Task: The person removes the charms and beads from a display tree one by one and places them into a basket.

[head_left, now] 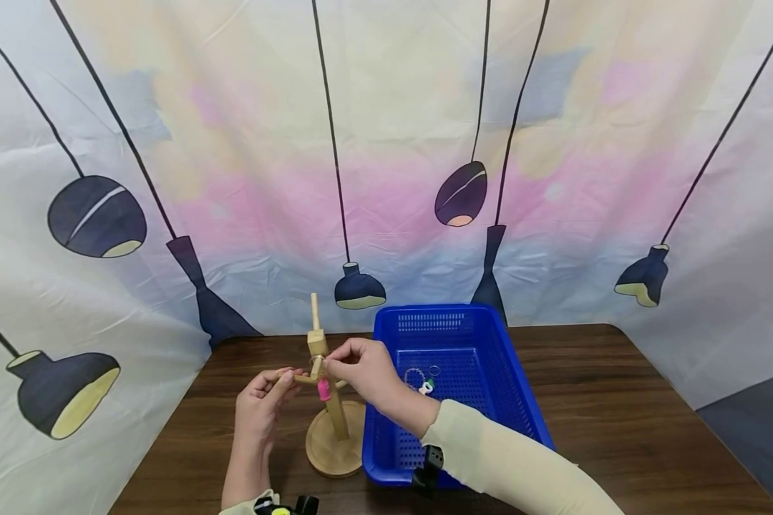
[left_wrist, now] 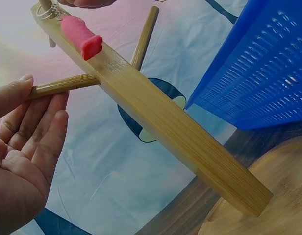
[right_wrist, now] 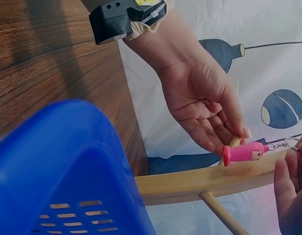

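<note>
A wooden stand with pegs and a round base (head_left: 335,461) holds a pink figure keychain (head_left: 324,390), which hangs by its metal ring at an upper peg (head_left: 317,368). My right hand (head_left: 368,368) pinches the keychain's ring at that peg; in the right wrist view the fingers (right_wrist: 287,188) are right at the ring (right_wrist: 292,143). My left hand (head_left: 258,408) grips the end of a lower side peg (left_wrist: 67,86) between thumb and fingers. In the left wrist view the pink keychain (left_wrist: 81,36) lies against the upright post (left_wrist: 165,125).
Close to the right of the stand is a blue plastic basket (head_left: 522,400), and my right forearm reaches across it. Inside are a beaded ring (head_left: 415,378) and a small white-and-green charm (head_left: 426,387). A printed cloth (head_left: 264,143) hangs behind the brown wooden table (head_left: 605,400).
</note>
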### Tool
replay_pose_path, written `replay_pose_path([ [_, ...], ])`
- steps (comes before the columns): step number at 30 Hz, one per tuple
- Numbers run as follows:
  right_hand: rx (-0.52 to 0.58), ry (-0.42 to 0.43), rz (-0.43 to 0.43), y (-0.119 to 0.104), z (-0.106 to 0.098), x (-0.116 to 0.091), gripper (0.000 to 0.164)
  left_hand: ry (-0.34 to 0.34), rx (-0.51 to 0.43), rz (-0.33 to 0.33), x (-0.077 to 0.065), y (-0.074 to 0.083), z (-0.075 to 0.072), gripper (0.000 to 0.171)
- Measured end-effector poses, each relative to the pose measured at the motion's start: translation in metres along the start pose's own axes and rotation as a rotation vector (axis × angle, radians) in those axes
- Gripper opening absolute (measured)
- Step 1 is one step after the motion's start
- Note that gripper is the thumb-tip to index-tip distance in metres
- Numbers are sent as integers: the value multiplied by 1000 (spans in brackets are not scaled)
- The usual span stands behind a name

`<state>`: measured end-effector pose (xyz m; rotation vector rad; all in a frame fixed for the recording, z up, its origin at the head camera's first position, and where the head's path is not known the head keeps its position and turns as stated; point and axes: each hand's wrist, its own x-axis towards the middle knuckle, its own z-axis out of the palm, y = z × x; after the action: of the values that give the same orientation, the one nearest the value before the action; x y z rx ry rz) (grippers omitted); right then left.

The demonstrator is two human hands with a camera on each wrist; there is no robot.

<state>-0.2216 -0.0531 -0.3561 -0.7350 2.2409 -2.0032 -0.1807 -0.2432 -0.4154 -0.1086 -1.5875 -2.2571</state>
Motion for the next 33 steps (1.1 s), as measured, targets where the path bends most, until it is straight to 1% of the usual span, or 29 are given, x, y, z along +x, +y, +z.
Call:
replay_pose_path([
  [10,13,-9,2,-3,1,-3,15,3,7,-3,0,1,-1,29],
  [19,28,-21,26,-7,0,-7,14,3,21,-7,1,1,-1,29],
  [27,56,-32,33,-11,0,-11,14,4,25,-22,1,2,0,29],
  [33,85,-51,35,-15,-1,-15,15,22,22,-26,0,2,2,29],
])
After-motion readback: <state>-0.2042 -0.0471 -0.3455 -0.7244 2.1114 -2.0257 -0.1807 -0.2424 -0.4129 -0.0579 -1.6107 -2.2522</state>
